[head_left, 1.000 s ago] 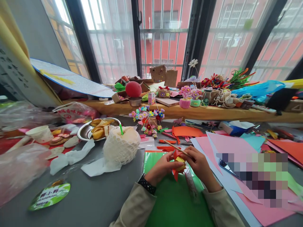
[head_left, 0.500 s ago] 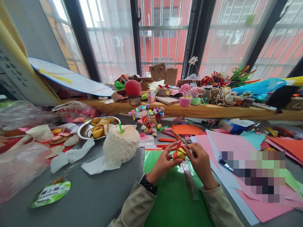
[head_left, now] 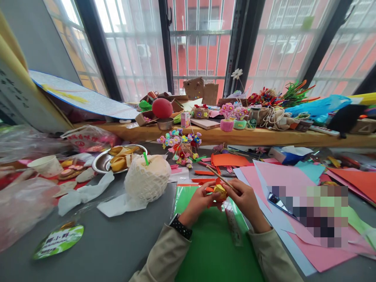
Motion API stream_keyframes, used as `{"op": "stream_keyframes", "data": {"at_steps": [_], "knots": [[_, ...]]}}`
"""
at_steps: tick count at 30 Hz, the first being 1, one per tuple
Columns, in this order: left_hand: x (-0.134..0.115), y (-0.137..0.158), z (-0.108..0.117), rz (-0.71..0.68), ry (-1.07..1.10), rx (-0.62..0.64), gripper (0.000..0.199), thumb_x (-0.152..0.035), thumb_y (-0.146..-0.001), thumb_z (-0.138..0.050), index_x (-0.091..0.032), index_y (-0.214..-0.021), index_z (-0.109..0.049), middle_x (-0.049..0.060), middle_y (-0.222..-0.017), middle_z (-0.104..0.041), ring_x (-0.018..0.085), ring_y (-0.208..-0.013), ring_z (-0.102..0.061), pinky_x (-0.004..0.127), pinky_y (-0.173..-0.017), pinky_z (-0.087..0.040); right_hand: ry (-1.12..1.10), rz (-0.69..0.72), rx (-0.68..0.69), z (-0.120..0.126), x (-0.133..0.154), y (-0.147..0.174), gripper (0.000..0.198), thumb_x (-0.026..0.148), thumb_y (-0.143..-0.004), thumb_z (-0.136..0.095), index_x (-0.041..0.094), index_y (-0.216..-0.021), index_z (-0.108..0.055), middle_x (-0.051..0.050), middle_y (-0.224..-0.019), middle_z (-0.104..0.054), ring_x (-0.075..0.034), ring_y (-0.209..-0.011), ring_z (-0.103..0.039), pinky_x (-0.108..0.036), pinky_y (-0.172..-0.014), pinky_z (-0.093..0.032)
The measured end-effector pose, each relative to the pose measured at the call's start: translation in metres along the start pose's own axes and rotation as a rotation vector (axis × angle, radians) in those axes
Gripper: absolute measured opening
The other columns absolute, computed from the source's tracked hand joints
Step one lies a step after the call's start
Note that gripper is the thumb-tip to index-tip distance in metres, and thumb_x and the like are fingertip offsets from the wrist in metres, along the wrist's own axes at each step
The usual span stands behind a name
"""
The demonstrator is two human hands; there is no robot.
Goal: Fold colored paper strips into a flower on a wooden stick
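Pinching softly should work best, since paper can squash. The left hand (head_left: 196,203) has its fingers closed on the folded paper (head_left: 219,192); the right hand (head_left: 247,199) grips a thin wooden stick (head_left: 216,173), best held steady. The paper is yellow with orange bits sticking out, up over the green sheet (head_left: 202,246).

There are two hands (head_left: 197,200), one stick (head_left: 219,176), seemingly one folded paper piece (head_left: 219,192), one cup (head_left: 46,167) left, one red ball (head_left: 162,108) far.

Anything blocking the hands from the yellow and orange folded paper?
Nothing visible blocks them: the left hand grips the folded paper, and the right hand is close beside it, gripping a thin stick.
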State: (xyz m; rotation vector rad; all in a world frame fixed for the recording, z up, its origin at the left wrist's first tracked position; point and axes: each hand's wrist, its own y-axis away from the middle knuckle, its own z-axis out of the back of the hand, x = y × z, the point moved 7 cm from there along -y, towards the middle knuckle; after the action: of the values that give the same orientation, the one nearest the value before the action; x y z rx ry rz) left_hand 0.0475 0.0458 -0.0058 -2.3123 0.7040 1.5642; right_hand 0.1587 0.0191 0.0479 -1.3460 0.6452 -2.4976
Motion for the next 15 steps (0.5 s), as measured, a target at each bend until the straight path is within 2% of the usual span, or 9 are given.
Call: {"op": "stream_keyframes", "data": {"at_steps": [4, 6, 9, 11, 15], "knots": [[-0.003, 0.003, -0.002, -0.003, -0.062, 0.010, 0.057, -0.027, -0.053, -0.071, -0.016, -0.103, -0.047, 0.007, -0.085, -0.060, 0.020, -0.074, -0.059, 0.032, -0.064, -0.046, -0.049, -0.041, 0.032, -0.003, -0.003, -0.001, 0.031, 0.037, -0.078, -0.044, 0.015, -0.072, -0.064, -0.005, -0.073, -0.062, -0.015, -0.066, -0.055, -0.023, -0.057, -0.041], [-0.006, 0.005, -0.004, -0.051, -0.142, 0.036, 0.060, -0.020, -0.050, -0.072, -0.018, -0.104, -0.047, 0.007, -0.094, -0.058, 0.019, -0.078, -0.058, 0.030, -0.068, -0.046, -0.044, -0.089, 0.051, -0.005, -0.008, -0.001, 0.033, 0.039, -0.077, -0.043, 0.014, -0.072, -0.064, -0.004, -0.070, -0.062, -0.014, -0.063, -0.054, -0.022, -0.055, -0.041], [-0.008, 0.007, -0.005, -0.117, -0.262, 0.046, 0.065, -0.017, -0.049, -0.072, -0.020, -0.108, -0.045, 0.009, -0.108, -0.050, 0.019, -0.084, -0.057, 0.030, -0.073, -0.045, 0.029, -0.153, 0.069, -0.008, -0.015, 0.000, 0.037, 0.042, -0.076, -0.043, 0.013, -0.069, -0.065, -0.001, -0.057, -0.058, -0.012, -0.053, -0.050, -0.020, -0.048, -0.037], [-0.006, 0.008, -0.005, -0.124, -0.311, 0.043, 0.074, -0.018, -0.050, -0.071, -0.022, -0.116, -0.038, 0.011, -0.116, -0.044, 0.021, -0.089, -0.054, 0.032, -0.075, -0.044, 0.070, -0.170, 0.059, -0.008, -0.018, 0.000, 0.037, 0.042, -0.076, -0.043, 0.014, -0.068, -0.065, 0.001, -0.050, -0.054, -0.011, -0.049, -0.046, -0.019, -0.045, -0.034], [-0.007, 0.008, -0.006, -0.185, -0.336, 0.056, 0.083, -0.016, -0.049, -0.072, -0.024, -0.122, -0.032, 0.010, -0.127, -0.032, 0.024, -0.106, -0.043, 0.030, -0.081, -0.043, 0.089, -0.193, 0.029, -0.005, -0.019, 0.000, 0.038, 0.043, -0.075, -0.044, 0.014, -0.061, -0.063, 0.002, -0.047, -0.049, -0.010, -0.047, -0.043, -0.019, -0.044, -0.031]]}}
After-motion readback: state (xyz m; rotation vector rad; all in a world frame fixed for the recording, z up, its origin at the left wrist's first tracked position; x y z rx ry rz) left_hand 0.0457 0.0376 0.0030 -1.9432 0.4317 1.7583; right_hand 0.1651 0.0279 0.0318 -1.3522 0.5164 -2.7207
